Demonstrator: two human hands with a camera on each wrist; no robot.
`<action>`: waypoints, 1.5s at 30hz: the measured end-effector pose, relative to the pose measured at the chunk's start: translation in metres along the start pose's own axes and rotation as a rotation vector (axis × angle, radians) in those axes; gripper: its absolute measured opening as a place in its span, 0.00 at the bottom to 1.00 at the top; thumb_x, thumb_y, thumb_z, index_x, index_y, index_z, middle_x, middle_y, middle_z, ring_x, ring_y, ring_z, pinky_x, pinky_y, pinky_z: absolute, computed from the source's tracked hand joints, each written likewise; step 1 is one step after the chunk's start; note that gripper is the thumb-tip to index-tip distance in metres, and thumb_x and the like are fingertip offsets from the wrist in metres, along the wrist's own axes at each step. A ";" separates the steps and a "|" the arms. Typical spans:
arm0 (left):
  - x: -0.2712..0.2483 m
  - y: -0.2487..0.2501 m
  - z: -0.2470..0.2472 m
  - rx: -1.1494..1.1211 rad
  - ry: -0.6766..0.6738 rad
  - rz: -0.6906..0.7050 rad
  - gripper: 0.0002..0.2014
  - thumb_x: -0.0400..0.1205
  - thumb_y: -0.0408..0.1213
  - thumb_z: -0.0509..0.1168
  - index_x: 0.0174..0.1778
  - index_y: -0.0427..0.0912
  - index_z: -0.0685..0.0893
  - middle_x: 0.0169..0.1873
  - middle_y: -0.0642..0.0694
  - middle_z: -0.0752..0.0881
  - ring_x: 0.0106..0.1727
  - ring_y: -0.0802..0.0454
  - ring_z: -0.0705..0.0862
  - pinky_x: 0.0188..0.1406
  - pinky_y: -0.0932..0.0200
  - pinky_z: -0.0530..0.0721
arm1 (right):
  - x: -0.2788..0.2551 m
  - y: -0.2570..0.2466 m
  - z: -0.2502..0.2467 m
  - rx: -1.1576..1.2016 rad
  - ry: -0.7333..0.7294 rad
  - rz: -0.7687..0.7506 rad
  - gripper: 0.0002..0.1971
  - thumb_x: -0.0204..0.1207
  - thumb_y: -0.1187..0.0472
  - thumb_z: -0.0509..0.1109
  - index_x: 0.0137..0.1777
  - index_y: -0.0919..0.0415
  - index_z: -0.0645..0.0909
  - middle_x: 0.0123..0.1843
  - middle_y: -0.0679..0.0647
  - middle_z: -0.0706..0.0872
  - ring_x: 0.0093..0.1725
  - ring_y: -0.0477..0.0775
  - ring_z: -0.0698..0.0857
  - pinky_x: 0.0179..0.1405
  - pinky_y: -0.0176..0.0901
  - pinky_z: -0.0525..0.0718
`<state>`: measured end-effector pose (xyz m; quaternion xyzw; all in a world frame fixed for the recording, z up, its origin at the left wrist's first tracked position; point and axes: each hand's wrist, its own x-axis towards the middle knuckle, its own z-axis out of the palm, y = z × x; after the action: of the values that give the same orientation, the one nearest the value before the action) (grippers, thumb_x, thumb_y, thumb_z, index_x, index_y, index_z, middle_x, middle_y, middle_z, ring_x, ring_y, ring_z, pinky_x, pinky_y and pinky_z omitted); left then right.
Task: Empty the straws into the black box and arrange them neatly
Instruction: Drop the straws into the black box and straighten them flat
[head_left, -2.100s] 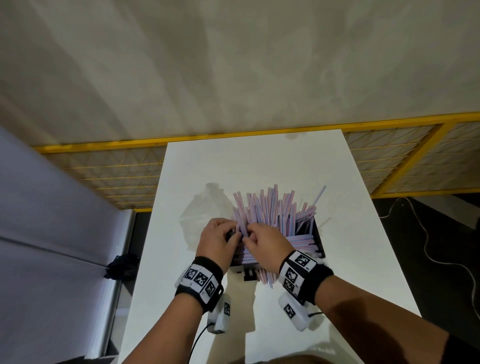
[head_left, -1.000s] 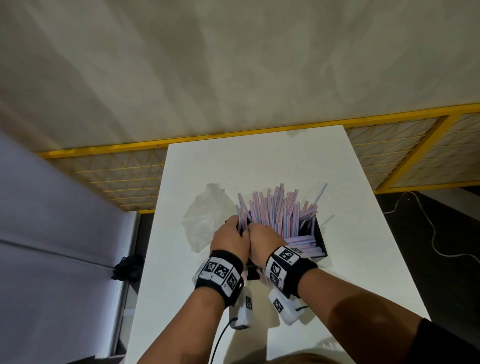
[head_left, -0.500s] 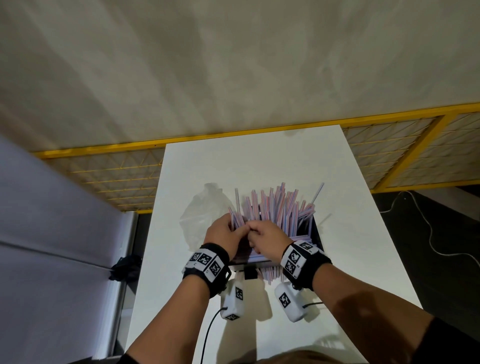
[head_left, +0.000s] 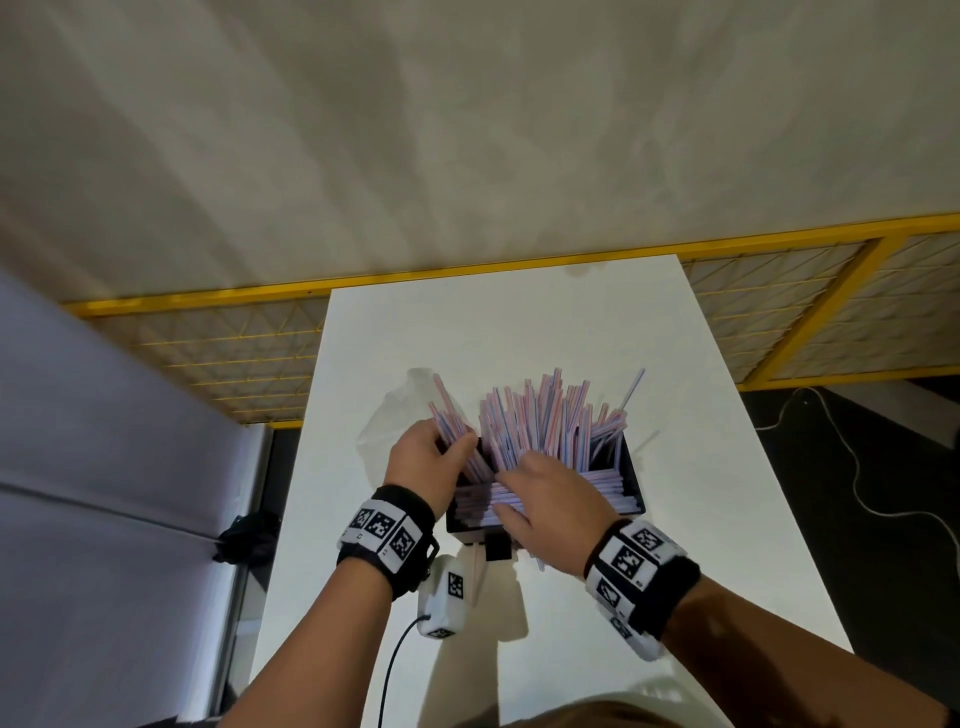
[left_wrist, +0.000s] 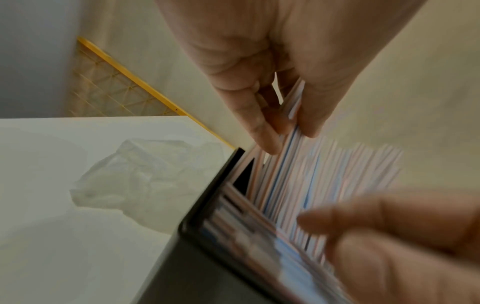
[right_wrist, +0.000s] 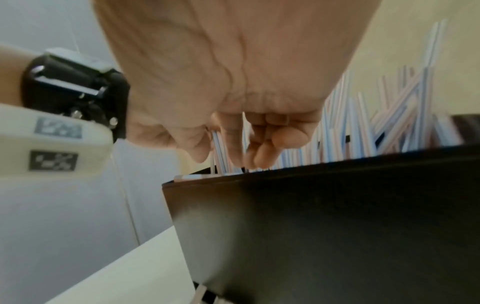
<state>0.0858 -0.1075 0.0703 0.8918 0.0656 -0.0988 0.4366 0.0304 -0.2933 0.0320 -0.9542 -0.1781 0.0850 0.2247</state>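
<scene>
The black box stands mid-table, full of pink and blue striped straws. Some lie flat along its near side and many lean upright at the back. My left hand is at the box's left end and pinches a small bundle of straws, tilted left away from the rest. The left wrist view shows that pinch between thumb and fingers. My right hand lies over the flat straws, its bent fingers touching the leaning ones behind the box wall.
A crumpled clear plastic bag lies on the white table just left of the box. A few straw ends stick out under the box's near edge. A yellow mesh fence runs behind the table, and a cable lies on the floor at right.
The hands, close together at the box's left end, have parted. The left one pulled a small bundle leftward out of the mass. The right one slid right over the flat straws.
</scene>
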 end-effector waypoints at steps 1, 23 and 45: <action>-0.001 0.002 -0.004 -0.008 0.003 0.002 0.19 0.83 0.52 0.71 0.45 0.36 0.87 0.38 0.37 0.90 0.41 0.40 0.89 0.45 0.38 0.89 | -0.004 0.002 0.002 -0.067 -0.013 0.000 0.23 0.85 0.40 0.56 0.68 0.53 0.80 0.56 0.51 0.77 0.57 0.54 0.78 0.55 0.50 0.80; -0.066 0.077 -0.057 -0.222 0.173 0.375 0.02 0.84 0.40 0.73 0.46 0.50 0.91 0.42 0.49 0.90 0.45 0.52 0.89 0.49 0.55 0.87 | -0.007 -0.027 -0.064 0.328 0.271 -0.013 0.36 0.80 0.40 0.70 0.85 0.44 0.61 0.76 0.42 0.67 0.44 0.31 0.77 0.54 0.42 0.84; -0.034 -0.022 0.027 -0.701 -0.118 -0.258 0.16 0.72 0.51 0.81 0.49 0.45 0.92 0.42 0.43 0.93 0.42 0.43 0.93 0.43 0.45 0.91 | -0.003 0.037 -0.034 -0.074 -0.160 0.123 0.14 0.87 0.52 0.65 0.70 0.52 0.78 0.60 0.51 0.79 0.55 0.55 0.84 0.52 0.48 0.82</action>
<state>0.0452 -0.1162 0.0452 0.6655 0.1818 -0.1757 0.7022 0.0468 -0.3392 0.0458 -0.9612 -0.1397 0.1680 0.1685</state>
